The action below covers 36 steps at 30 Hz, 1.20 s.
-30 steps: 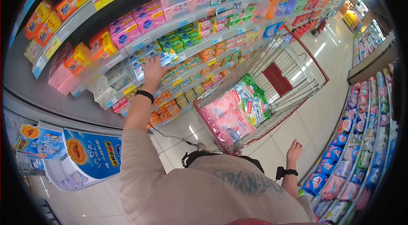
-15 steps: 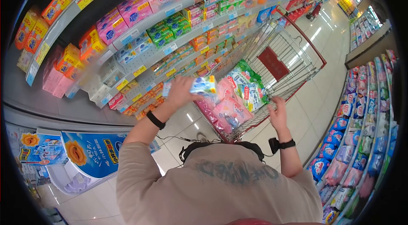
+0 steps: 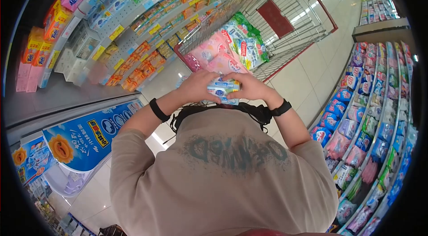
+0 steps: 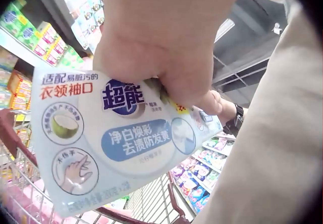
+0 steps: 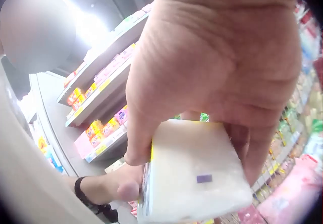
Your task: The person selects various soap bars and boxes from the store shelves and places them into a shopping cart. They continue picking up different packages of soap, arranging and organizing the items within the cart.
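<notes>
A pale blue and white laundry soap pack [image 3: 225, 90] is held between both hands, close in front of the shirt. In the head view my left hand [image 3: 198, 87] grips one end and my right hand [image 3: 250, 86] the other. The printed face of the pack [image 4: 126, 138] fills much of the left wrist view, showing a coconut and a rubbing hand. Seen from the right wrist, its white end [image 5: 197, 171] sits between thumb and fingers. Just beyond the hands, a shopping cart [image 3: 275, 18] carries pink bags [image 3: 217, 49] and a green-and-white bag [image 3: 244, 42].
Shelves with boxed soaps [image 3: 151, 60] run along the left side. On the right, another shelf holds several rows of bagged goods [image 3: 356, 115]. A blue promotional display [image 3: 89, 135] stands at the lower left, and a tiled floor [image 3: 307, 64] lies between the shelves.
My left hand first reached to the soap shelf, then drew the laundry soap pack away and in toward the body. My right hand has come up from the side and now grips it too.
</notes>
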{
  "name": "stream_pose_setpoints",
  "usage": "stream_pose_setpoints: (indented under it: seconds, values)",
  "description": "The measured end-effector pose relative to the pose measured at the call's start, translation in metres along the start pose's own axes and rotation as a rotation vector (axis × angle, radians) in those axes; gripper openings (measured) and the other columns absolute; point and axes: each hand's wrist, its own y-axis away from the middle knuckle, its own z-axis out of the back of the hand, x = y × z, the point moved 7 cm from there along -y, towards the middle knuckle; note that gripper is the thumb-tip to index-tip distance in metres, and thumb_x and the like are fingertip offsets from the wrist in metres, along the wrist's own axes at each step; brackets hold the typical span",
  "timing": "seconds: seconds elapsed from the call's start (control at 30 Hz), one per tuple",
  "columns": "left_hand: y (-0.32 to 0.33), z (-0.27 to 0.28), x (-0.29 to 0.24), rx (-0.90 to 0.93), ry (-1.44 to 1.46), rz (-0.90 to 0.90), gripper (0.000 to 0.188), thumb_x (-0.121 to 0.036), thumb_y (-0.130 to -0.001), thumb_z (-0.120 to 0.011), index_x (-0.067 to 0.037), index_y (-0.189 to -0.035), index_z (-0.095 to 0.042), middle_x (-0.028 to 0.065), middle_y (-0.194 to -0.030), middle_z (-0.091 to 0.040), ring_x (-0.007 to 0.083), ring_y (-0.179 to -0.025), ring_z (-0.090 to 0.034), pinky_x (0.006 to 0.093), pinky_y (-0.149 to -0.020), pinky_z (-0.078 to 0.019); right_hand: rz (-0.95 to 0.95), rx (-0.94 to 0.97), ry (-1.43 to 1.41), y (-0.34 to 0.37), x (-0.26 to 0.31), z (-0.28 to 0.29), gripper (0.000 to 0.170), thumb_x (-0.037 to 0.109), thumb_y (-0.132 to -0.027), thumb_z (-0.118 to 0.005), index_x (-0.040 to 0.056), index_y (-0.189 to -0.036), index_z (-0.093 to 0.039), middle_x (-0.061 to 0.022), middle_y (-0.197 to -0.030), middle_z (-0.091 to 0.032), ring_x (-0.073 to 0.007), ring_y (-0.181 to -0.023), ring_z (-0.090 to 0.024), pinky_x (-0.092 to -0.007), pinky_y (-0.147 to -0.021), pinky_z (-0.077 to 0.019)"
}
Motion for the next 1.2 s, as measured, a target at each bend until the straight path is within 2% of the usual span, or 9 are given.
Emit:
stream_pose_setpoints:
  seconds: [0.17,0.3,0.43,0.6,0.67,0.8,0.93,1.07,1.2]
  values:
    - [0.016,0.016,0.047,-0.259,0.284,0.241,0.061,-0.026,-0.075,-0.088,-0.006,-0.126,-0.062,0.0070,-0.098,-0.067,0.0200,-0.094,-0.065,0.0319,-0.089,-0.0500,-0.068,-0.246,-0.163,0.011,-0.049,0.030,0.043,0.018,-0.082,-0.082,0.0063,-0.120,-0.063,-0.0050,-0.114,-0.065,-0.0162,-0.106,-0.061,-0.0320,-0.095,-0.0483]
    - [0.043,0.006,0.141,-0.504,0.833,0.549,0.044,-0.043,-0.093,-0.068,-0.005,-0.113,-0.061,0.0112,-0.102,-0.069,0.0227,-0.096,-0.069,0.0345,-0.086,-0.0536,-0.336,-0.677,-0.527,0.038,-0.093,0.058,0.052,0.022,-0.089,-0.077,0.0036,-0.131,-0.053,-0.0124,-0.110,-0.065,-0.0164,-0.095,-0.064,-0.0293,-0.080,-0.0515]
    - [0.049,0.004,0.137,-0.671,1.431,0.804,0.058,-0.060,-0.102,-0.044,-0.004,-0.111,-0.056,0.0111,-0.101,-0.068,0.0231,-0.091,-0.069,0.0383,-0.082,-0.0564,-0.329,-0.914,-0.574,0.047,-0.103,0.061,0.052,0.020,-0.092,-0.073,0.0031,-0.135,-0.049,-0.0114,-0.104,-0.064,-0.0155,-0.092,-0.063,-0.0282,-0.077,-0.0519]
    - [0.017,-0.004,0.125,-0.679,1.635,0.726,0.068,-0.069,-0.100,-0.036,-0.004,-0.113,-0.055,0.0143,-0.108,-0.069,0.0287,-0.097,-0.070,0.0459,-0.087,-0.0576,-0.069,-0.796,-0.472,0.028,-0.046,0.038,0.051,0.013,-0.092,-0.072,0.0036,-0.136,-0.048,-0.0118,-0.116,-0.060,-0.0171,-0.108,-0.059,-0.0309,-0.090,-0.0502]
    - [-0.002,-0.001,0.106,-0.664,1.695,0.638,0.074,-0.073,-0.097,-0.035,-0.004,-0.109,-0.057,0.0156,-0.110,-0.069,0.0298,-0.102,-0.069,0.0481,-0.090,-0.0563,0.075,-0.742,-0.528,0.020,-0.028,0.023,0.057,0.006,-0.088,-0.075,0.0024,-0.137,-0.046,-0.0088,-0.133,-0.052,-0.0192,-0.125,-0.048,-0.0361,-0.109,-0.0380]
    - [-0.036,-0.008,0.072,-0.449,1.930,0.472,0.082,-0.074,-0.098,-0.031,0.000,-0.129,-0.051,0.0152,-0.120,-0.067,0.0316,-0.112,-0.067,0.0509,-0.093,-0.0549,0.132,-0.709,-0.573,0.004,-0.005,0.004,0.058,0.007,-0.084,-0.079,0.0023,-0.133,-0.048,-0.0096,-0.129,-0.053,-0.0200,-0.121,-0.052,-0.0358,-0.104,-0.0428]
    - [-0.043,-0.023,0.068,-0.520,1.866,0.585,0.074,-0.079,-0.093,-0.036,-0.007,-0.103,-0.053,0.0113,-0.101,-0.066,0.0266,-0.100,-0.067,0.0488,-0.092,-0.0548,0.090,-0.702,-0.354,0.000,-0.007,0.007,0.061,0.002,-0.085,-0.079,0.0036,-0.134,-0.042,-0.0107,-0.123,-0.052,-0.0180,-0.123,-0.051,-0.0340,-0.105,-0.0445]
    - [-0.050,-0.049,0.087,-0.504,1.938,0.580,0.077,-0.081,-0.091,-0.038,-0.006,-0.108,-0.045,0.0127,-0.108,-0.058,0.0288,-0.108,-0.063,0.0536,-0.092,-0.0534,-0.025,-0.631,-0.275,0.003,-0.014,0.015,0.066,0.003,-0.080,-0.083,0.0048,-0.133,-0.043,-0.0096,-0.122,-0.051,-0.0168,-0.119,-0.052,-0.0339,-0.104,-0.0455]
    - [-0.052,-0.058,0.094,-0.487,1.922,0.598,0.078,-0.082,-0.090,-0.039,-0.006,-0.109,-0.043,0.0136,-0.111,-0.055,0.0297,-0.111,-0.061,0.0560,-0.093,-0.0524,0.025,-0.658,-0.142,0.009,-0.017,0.023,0.072,0.026,-0.074,-0.089,0.0073,-0.129,-0.047,-0.0134,-0.123,-0.062,-0.0245,-0.113,-0.062,-0.0371,-0.092,-0.0509]
